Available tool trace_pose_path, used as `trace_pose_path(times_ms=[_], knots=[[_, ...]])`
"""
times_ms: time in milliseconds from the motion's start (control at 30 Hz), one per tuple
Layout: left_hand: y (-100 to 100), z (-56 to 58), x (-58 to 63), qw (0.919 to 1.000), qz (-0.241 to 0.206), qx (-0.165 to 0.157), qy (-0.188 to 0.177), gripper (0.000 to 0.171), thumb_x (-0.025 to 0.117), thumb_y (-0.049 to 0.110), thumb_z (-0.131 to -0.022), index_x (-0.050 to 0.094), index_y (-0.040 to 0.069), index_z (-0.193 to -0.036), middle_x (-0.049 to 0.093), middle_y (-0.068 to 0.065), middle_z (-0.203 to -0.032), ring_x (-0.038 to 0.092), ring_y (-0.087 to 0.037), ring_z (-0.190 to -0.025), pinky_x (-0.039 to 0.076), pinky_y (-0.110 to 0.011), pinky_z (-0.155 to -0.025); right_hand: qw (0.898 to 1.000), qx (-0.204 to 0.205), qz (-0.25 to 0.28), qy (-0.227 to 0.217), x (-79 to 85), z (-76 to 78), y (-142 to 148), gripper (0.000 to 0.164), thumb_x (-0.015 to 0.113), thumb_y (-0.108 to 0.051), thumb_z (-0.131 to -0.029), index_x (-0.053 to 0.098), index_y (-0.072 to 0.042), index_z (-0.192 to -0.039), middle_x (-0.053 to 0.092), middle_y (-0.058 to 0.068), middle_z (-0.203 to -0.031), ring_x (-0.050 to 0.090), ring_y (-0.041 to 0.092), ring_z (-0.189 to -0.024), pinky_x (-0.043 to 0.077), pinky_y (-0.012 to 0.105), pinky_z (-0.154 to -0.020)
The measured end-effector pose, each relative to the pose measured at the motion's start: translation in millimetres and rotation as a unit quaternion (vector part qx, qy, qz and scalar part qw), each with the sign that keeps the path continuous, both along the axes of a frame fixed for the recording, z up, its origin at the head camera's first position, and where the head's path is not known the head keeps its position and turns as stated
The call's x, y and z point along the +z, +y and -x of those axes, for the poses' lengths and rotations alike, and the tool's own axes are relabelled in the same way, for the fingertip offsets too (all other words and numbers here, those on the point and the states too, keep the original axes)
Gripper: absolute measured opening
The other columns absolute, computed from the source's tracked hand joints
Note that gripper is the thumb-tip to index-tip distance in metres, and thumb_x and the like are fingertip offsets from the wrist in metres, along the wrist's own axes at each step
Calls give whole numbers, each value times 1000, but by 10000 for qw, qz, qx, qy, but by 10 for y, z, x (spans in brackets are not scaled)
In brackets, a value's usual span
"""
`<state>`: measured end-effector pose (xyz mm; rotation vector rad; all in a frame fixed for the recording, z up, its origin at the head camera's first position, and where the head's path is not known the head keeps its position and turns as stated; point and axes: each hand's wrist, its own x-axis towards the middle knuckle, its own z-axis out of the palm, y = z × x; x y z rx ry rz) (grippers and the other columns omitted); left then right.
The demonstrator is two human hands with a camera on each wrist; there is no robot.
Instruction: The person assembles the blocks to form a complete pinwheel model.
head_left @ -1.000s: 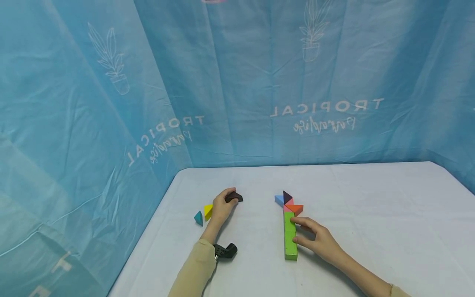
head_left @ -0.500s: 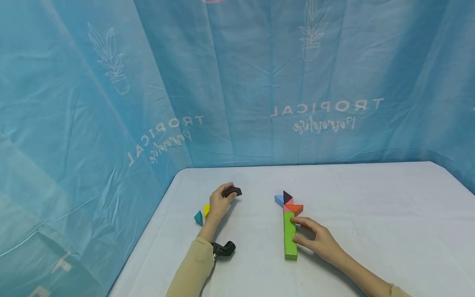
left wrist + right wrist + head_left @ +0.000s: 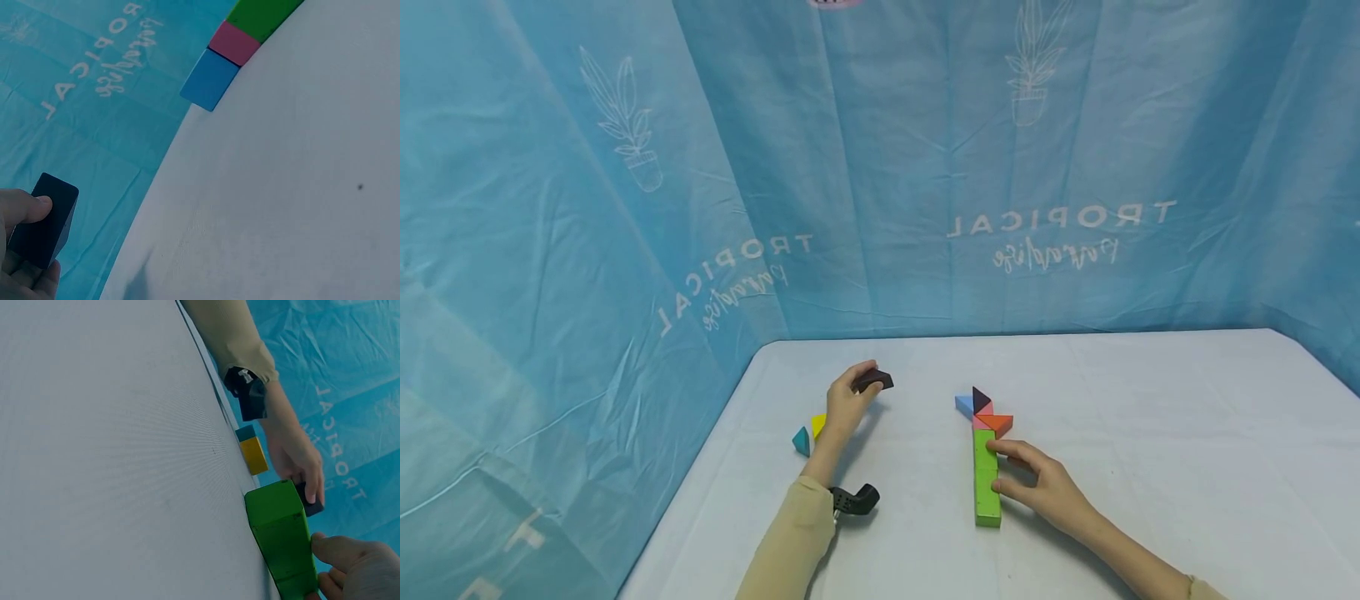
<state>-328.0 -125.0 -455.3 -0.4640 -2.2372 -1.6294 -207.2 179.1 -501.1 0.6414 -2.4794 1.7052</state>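
Observation:
My left hand pinches a dark brown block with slanted ends, thumb on its near side. The block is raised over the far left part of the table, a shadow below; the left wrist view shows its broad dark face. My right hand touches the right side of two green blocks laid end to end, index finger and thumb apart along that side. Beyond them lie pink pieces, an orange triangular block, a dark triangular block and a blue triangular block, set close together.
A yellow block, partly hidden by the left hand, and a teal triangular block lie at the left. A black wrist device sticks out from the left sleeve. Behind the white table hangs a blue printed curtain.
The left hand has raised the dark brown block and carried it slightly away from the body. My right hand and the green blocks have stayed in place.

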Motion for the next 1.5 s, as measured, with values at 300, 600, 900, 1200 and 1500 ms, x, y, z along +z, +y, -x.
trace_pose_path(times_ms=[300,600,900,1200,1500], knots=[[176,-215,245,9989,142,-443,-19,36,63,-4,-86,55,-13,-120,55,-32,-119,53,-44,-110,37,-50,-100,10000,37,50,-48,-21,8,5,52,73,-27,-83,55,-13,-130,56,0,-128,49,22,-121,41,33,-100],[349,-174,200,9982,202,-561,75,36,66,-1,-86,57,-12,-119,58,-29,-117,56,-41,-107,39,-47,-100,10000,3,27,-89,-18,12,4,52,73,-28,-83,55,-13,-130,56,0,-129,49,22,-122,40,34,-100],[553,-133,144,9972,301,-675,96,36,67,-3,-84,58,-12,-117,59,-28,-115,58,-41,-104,42,-53,-95,9999,-46,2,-118,5,3,0,53,73,-28,-83,55,-12,-130,56,-1,-128,50,21,-121,42,32,-99],[661,63,-162,9961,458,-750,-40,39,70,9,-85,61,-1,-121,62,-15,-118,60,-30,-106,43,-46,-96,9999,-47,-34,-107,7,10,-6,53,73,-27,-84,54,-11,-130,56,0,-129,49,21,-121,41,35,-99],[763,50,-266,9945,583,-853,-197,37,70,3,-83,61,-4,-119,63,-14,-117,59,-27,-108,47,-36,-92,10000,-4,19,-57,9,9,-1,52,73,-25,-84,54,-10,-130,56,0,-129,50,22,-121,41,37,-99]])
